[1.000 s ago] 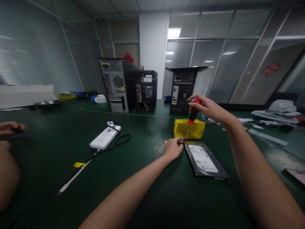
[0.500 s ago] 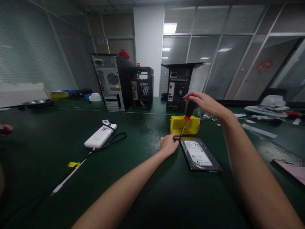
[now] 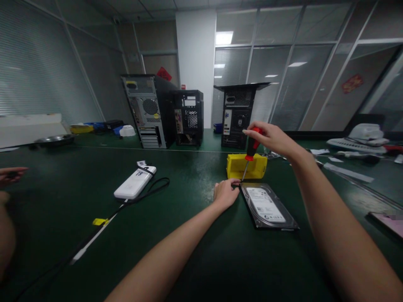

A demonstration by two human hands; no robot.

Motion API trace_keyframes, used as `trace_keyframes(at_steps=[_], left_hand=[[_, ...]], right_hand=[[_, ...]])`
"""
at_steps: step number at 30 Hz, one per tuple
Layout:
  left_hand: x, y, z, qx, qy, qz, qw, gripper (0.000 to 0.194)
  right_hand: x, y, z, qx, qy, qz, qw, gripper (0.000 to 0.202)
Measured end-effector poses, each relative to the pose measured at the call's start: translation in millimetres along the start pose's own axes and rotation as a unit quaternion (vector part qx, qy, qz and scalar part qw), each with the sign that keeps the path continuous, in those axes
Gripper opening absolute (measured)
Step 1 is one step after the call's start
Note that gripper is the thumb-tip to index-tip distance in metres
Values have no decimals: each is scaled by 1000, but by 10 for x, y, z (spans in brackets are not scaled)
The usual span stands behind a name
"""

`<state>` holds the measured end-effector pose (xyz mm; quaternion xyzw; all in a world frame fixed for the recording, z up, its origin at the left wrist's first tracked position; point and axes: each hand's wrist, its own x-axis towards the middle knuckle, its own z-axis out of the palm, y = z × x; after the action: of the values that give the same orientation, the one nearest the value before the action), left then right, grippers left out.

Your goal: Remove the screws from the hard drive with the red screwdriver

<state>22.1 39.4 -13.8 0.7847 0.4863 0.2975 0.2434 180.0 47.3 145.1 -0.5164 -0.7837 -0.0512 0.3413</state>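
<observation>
A screwdriver (image 3: 252, 144) with a red and black handle stands tilted, its tip down by the far left corner of a hard drive (image 3: 267, 206). The fingers of my right hand (image 3: 271, 137) are round the top of its handle. My left hand (image 3: 226, 193) rests on the table beside that corner, fingers bent together at the screwdriver's tip. Whatever they pinch is too small and dark to make out. The drive lies flat, its white label facing up. Just behind the tip sits a yellow plastic box (image 3: 231, 167).
Three computer cases (image 3: 151, 109) stand along the back of the green table (image 3: 189, 251). To the left lie a white power bank (image 3: 134, 184) and a black cable (image 3: 88, 239). Another person's hand (image 3: 11, 175) shows at the left edge. A phone-like pink slab (image 3: 388, 224) lies right.
My right hand's fingers have shifted on the handle, so its red top now shows. The other person's hand reaches further into view at the left. My left hand stays by the drive's corner.
</observation>
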Motion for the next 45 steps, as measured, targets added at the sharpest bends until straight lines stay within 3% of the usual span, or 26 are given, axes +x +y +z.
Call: trace_keyframes(at_steps=[4,11,21,29,41,45], left_hand=[[9,-25,11,0,2,8,1000,35],[3,-18,8,0,2,7,1000,36],[6,-25,13,14,8,8,1000,38],[0,-32,22,16,6,7,1000,36],[12,-35,39,37,3,6,999,36],[7,-24,31,36,4,0,999,36]], right_hand=[[-10,-38,-15,21,-9,-2,1000,33],[-18,-7,-65,110,-75,-21,991,38],[-37,70,-61,19,-28,1,999,37],[-73,112,-157,48,-59,-16,997,42],[-56,53,-77,-2,-22,-18,1000,34],[-80,44,-116,3,-43,1,999,35]])
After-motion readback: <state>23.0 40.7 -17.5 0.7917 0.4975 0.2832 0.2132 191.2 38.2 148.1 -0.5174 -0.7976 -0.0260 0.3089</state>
